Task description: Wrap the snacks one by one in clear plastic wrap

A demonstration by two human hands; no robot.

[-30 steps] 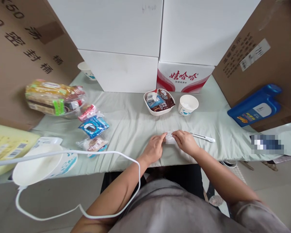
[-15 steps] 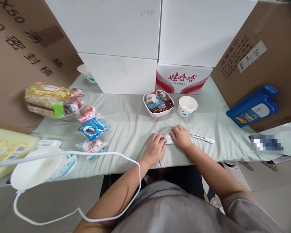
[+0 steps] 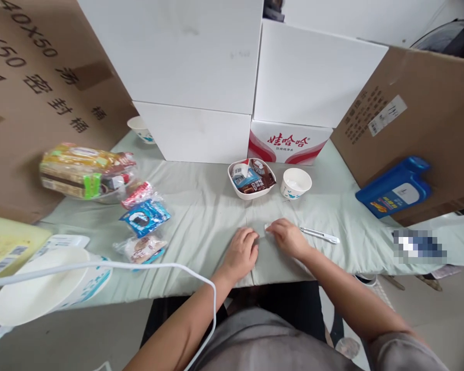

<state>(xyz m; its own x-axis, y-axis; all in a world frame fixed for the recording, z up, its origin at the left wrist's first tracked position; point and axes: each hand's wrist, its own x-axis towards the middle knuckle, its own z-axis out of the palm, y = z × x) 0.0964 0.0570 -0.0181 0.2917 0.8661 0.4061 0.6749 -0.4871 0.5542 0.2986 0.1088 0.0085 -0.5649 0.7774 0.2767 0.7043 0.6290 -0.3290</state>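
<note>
Small clear plastic packet: lies flat on the pale green cloth of the table, near its front edge. Mostly covered by the right hand; only a whitish corner shows at the fingertips. Contents cannot be made out.

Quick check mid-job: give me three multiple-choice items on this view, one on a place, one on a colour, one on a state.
1. Where does the utility knife lie?
A. inside the white dish
B. on the cloth beside the right hand
C. on the white boxes

2. What colour is the jug by the cardboard box?
A. blue
B. red
C. green

3. How is the left hand?
A. raised, gripping a cup
B. resting palm down on the cloth
C. holding the knife

B: the knife lies just right of that hand. A: its body is blue. B: it lies flat, holding nothing.
</note>
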